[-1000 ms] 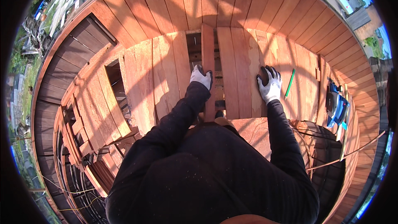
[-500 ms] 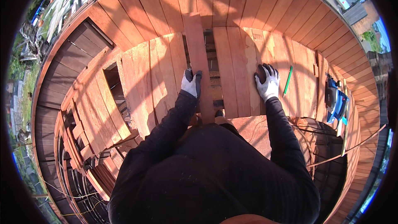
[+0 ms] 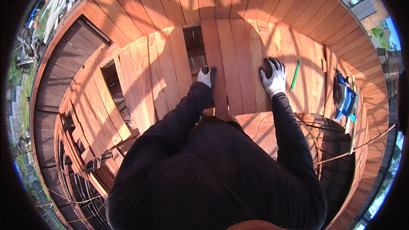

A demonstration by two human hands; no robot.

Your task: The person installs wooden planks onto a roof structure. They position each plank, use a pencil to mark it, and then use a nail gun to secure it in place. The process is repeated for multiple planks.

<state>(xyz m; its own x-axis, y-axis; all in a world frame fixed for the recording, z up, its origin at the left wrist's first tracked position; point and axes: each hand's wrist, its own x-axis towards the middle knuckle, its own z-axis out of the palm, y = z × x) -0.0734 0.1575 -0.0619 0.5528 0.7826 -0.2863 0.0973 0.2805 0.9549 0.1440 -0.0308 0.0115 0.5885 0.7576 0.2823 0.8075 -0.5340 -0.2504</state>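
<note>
A reddish-brown wooden plank (image 3: 214, 51) lies lengthwise beside the paler boards (image 3: 238, 59) on its right, its far end at the curved plank wall. My left hand (image 3: 206, 77), in a white glove with dark fingertips, grips the plank's left edge. Beside that hand is a dark gap (image 3: 194, 44) in the floor, with slats showing below. My right hand (image 3: 275, 76), gloved the same way, rests on the boards with fingers apart and nothing held. A green pencil (image 3: 295, 75) lies on the boards just right of it.
A blue power tool (image 3: 345, 99) sits at the right, near the wall. The curved plank wall (image 3: 255, 0) rings the work area. Another floor opening (image 3: 111, 81) is at the left, by stacked wood strips (image 3: 102, 179). A thin stick (image 3: 362, 145) slants across the lower right.
The plank has shifted right and come down from its slanted place over the gap to lie against the neighbouring boards. My left hand moved right with it; my right hand stayed nearly in place.
</note>
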